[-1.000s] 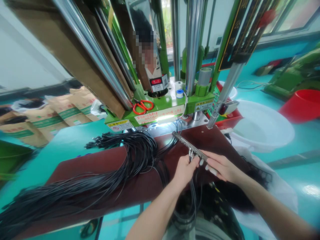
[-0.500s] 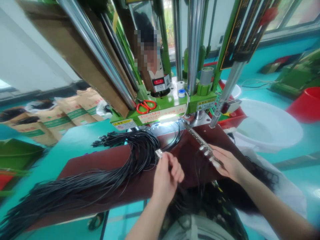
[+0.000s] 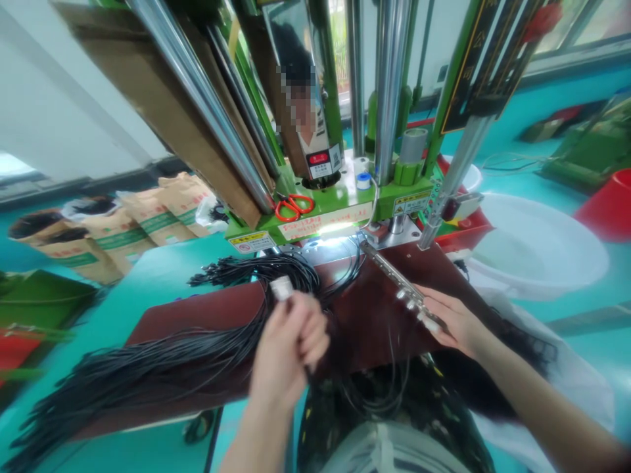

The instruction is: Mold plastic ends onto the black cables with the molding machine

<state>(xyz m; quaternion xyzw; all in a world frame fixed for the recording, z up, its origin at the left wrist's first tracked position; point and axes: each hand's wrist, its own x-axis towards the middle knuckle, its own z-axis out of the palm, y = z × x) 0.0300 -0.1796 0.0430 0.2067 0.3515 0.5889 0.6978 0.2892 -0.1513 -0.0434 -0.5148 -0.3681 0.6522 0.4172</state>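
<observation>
My left hand (image 3: 290, 338) is closed, with a small whitish plug-like piece (image 3: 282, 288) poking out above the thumb; its exact kind is blurred. A dark strand shows beneath that fist. My right hand (image 3: 456, 322) grips the near end of a long narrow metal bar (image 3: 392, 269), which has holes along it and shiny knobs on its side. The far end of the bar lies by the metal plate of the green press (image 3: 325, 226). Left of my hands, a thick bundle of black cables (image 3: 197, 364) runs across the brown tabletop (image 3: 207, 305). Loose black cables hang over my lap.
Orange-handled scissors (image 3: 294, 207) and a blue-and-white tape roll (image 3: 363, 181) lie on the press ledge. Steel columns (image 3: 392, 92) rise behind. At right stand a white tub (image 3: 552, 243) and a red bin (image 3: 488, 226); paper sacks (image 3: 121, 230) line the left.
My left hand has moved left and slightly down with the whitish piece, now over the cable bundle. My right hand keeps the metal bar almost in place. The view has shifted slightly.
</observation>
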